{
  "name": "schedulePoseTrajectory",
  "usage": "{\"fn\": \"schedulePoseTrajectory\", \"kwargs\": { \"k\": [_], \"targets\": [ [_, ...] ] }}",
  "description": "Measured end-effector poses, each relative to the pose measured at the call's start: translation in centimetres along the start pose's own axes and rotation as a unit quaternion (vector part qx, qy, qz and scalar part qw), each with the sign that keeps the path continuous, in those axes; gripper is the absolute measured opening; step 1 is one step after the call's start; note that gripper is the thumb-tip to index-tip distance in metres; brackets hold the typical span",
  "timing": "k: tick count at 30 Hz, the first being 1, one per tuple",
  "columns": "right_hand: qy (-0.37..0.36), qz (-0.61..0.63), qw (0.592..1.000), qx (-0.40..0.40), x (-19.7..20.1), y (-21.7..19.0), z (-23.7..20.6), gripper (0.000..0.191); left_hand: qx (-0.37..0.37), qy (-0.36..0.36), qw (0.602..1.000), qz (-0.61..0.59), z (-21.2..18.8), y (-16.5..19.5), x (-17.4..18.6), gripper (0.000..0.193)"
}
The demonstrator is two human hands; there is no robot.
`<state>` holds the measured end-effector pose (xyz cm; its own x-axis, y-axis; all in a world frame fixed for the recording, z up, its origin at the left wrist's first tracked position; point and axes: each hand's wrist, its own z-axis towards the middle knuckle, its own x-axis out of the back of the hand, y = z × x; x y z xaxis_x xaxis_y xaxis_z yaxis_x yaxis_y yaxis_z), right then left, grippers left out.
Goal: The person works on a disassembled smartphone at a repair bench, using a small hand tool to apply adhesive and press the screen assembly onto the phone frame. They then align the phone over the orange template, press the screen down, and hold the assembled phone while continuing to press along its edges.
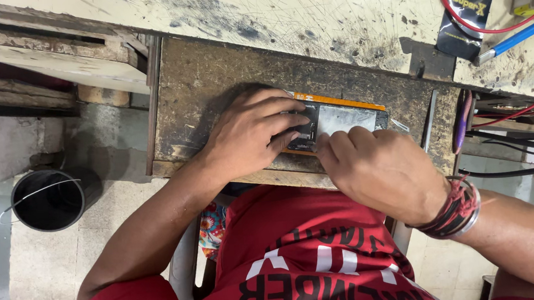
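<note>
Head view, looking down onto a worn wooden pull-out shelf [211, 91] set below a scratched, pale benchtop [281, 9].

An opened phone [341, 120], orange-edged with dark internals and a pale metal plate exposed, is seen lying flat near the shelf's front edge, just at 3 o'clock of frame centre. It is pinned by both hands.

The left hand [250, 132] is laid palm-down over the phone's 9 o'clock end; its fingers [283, 114] are spread slightly apart and pressed flat on the casing rather than curled around it.

The right hand [380, 169] is brought in from 5 o'clock, knuckles up, fingers bunched together with the tips set on the phone's near edge. Whether anything is pinched between those tips cannot be told. Red and dark thread bands with a metal bangle [456, 208] are worn at this wrist.

At 2 o'clock on the benchtop, a dark sachet [469, 10], red wires [460, 20] and a blue-handled tool [518, 36] are shown. A black cylindrical bin [52, 200] stands on the floor at 9 o'clock. A red printed shirt [313, 254] fills the 6 o'clock edge.
</note>
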<state>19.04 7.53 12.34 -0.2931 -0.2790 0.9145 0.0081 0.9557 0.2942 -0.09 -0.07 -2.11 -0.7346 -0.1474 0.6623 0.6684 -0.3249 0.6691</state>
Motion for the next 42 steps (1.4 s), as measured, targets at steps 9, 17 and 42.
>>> {"fn": "schedulePoseTrajectory", "kwargs": {
  "k": [9,17,42],
  "targets": [
    [0.169,0.184,0.966,-0.068,-1.7,0.4,-2.6,0.032,-0.01,0.022,1.0,-0.002,-0.1,0.1,0.2,0.024],
    [0.182,0.273,0.918,-0.223,-5.4,-1.4,-4.0,0.04,-0.048,0.009,0.999,-0.009,-0.4,0.1,0.4,0.018],
    [0.335,0.382,0.79,-0.344,-12.3,-4.2,-4.6,0.021,-0.26,-0.126,0.89,0.354,1.4,4.0,2.9,0.006]
  ]
}}
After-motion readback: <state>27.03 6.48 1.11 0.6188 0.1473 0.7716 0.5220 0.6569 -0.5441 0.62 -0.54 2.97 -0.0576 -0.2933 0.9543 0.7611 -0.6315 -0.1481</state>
